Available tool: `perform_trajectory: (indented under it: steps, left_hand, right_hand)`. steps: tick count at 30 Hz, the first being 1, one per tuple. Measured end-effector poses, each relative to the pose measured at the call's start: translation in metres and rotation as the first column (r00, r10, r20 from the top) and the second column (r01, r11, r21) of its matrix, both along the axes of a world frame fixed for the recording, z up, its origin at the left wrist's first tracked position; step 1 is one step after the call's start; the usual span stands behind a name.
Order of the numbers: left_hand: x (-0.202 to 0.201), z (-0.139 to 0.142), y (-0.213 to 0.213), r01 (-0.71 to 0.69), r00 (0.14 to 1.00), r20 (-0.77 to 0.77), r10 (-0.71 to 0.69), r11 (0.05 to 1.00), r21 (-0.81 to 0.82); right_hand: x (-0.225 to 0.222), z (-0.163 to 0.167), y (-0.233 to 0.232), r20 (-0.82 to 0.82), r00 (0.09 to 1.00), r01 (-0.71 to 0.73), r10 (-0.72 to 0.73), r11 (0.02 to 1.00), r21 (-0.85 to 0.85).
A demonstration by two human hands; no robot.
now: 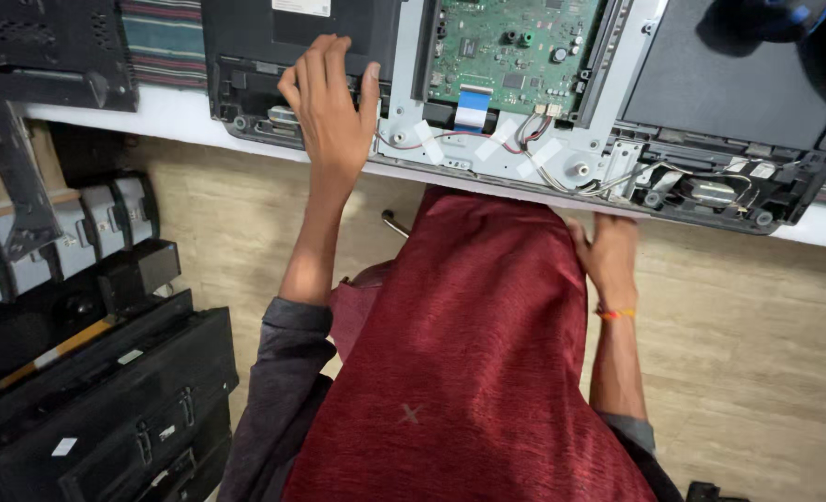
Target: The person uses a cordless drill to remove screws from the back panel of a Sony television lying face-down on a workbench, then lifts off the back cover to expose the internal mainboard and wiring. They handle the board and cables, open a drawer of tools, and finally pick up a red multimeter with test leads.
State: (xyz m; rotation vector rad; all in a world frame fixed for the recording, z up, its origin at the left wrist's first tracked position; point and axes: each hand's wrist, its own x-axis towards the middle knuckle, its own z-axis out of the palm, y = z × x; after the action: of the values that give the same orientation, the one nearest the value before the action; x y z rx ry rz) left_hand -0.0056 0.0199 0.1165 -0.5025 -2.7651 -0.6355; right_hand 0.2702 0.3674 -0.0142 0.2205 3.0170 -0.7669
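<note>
From my remote seat, the opened flat-screen monitor lies face down on the white bench, back cover already off, so the green circuit board and its metal frame are bare. My left hand rests flat on the black plastic panel, fingers spread, gripping nothing. My right hand curls at the bench edge (whether it holds anything, I cannot tell). Board, cables and speaker look still mounted, so I judge much stripping remains.
</note>
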Motion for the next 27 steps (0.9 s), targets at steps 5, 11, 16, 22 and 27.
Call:
perform_trajectory:
  steps: [5,11,16,22,27]
  left_hand:
    - [0.0,0.001,-0.003,0.015,1.0,-0.008,-0.015,1.0,0.026]
    - [-0.001,-0.003,-0.008,0.058,0.997,-0.061,-0.054,0.996,0.067]
    - [-0.002,-0.008,-0.013,0.081,0.991,-0.115,-0.069,0.992,0.095]
    - [-0.003,-0.005,-0.015,0.105,0.984,-0.158,-0.086,0.987,0.119]
    - [0.001,-0.002,-0.016,0.094,0.99,-0.12,-0.079,0.988,0.119]
  right_hand:
    - [-0.01,-0.022,-0.012,0.048,0.999,0.026,-0.024,0.998,-0.052]
    - [-0.017,-0.035,-0.016,0.28,0.958,-0.105,0.06,0.983,0.148]
    - [-0.029,-0.027,-0.032,0.356,0.934,-0.115,0.021,0.963,0.244]
    - [-0.029,-0.004,-0.051,0.227,0.974,-0.029,-0.015,0.982,0.188]
    - [-0.015,0.004,-0.064,0.228,0.973,-0.035,-0.029,0.961,0.273]
